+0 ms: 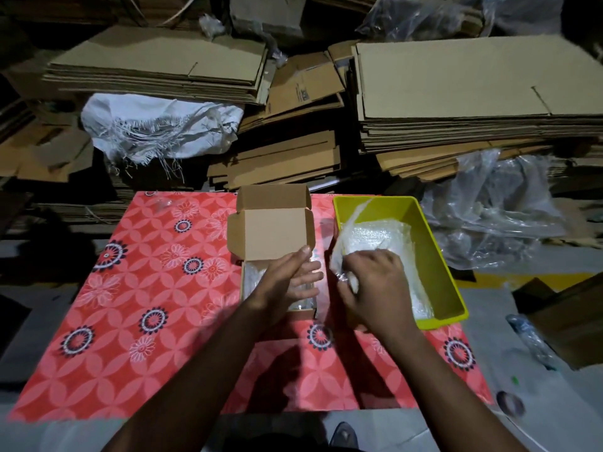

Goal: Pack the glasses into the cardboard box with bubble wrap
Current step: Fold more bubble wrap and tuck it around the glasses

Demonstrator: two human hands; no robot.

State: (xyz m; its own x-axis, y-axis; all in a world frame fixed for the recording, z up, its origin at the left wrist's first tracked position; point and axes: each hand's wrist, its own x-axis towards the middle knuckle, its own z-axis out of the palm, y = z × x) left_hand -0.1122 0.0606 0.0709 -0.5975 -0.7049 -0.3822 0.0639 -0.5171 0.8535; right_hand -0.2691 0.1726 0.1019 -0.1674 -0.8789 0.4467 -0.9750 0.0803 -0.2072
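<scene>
Left hand (295, 278), fingers straight, rests on the glass (305, 296) inside the open cardboard box (272, 223); right hand (372, 283) grips bubble wrap (375, 238) in the yellow bin (437, 265).

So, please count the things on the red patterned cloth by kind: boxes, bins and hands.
Cardboard box, lid open: 1
Yellow bin with bubble wrap: 1
Hands: 2, the left hand over the box, the right hand gripping bubble wrap
Total: 4
</scene>
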